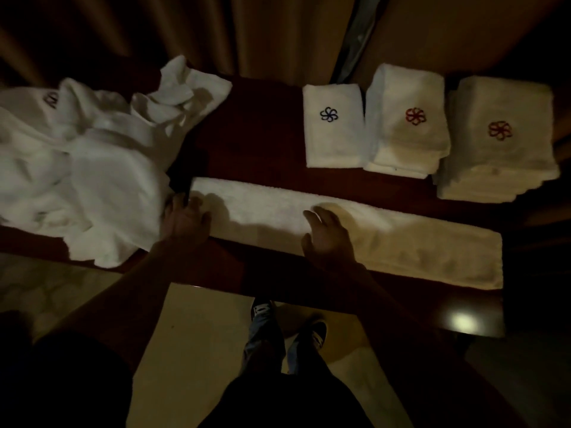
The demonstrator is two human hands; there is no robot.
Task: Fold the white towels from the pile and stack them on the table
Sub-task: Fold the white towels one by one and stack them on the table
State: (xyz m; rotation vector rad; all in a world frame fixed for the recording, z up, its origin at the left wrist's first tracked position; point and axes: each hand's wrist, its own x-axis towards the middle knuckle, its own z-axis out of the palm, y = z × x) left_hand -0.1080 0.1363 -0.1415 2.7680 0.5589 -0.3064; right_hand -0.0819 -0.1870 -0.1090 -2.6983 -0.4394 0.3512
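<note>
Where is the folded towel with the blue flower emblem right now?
Head view: the blue-flower towel lies at the far side of the table, right of centre, leftmost of three folded piles, beside a red-flower stack.

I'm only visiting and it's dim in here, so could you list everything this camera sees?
towel pile: one, white, unfolded, left on the table
long towel: one, white, folded to a strip along the near edge
blue-flower towel: one, white, folded, far side
middle red-flower stack: one, white, right of it
right red-flower stack: one, white, far right
table: one, dark brown
curtain: brown, behind
floor: pale
shoes: two, dark, on the floor
left hand: on the strip's left end
right hand: flat on its middle
</note>
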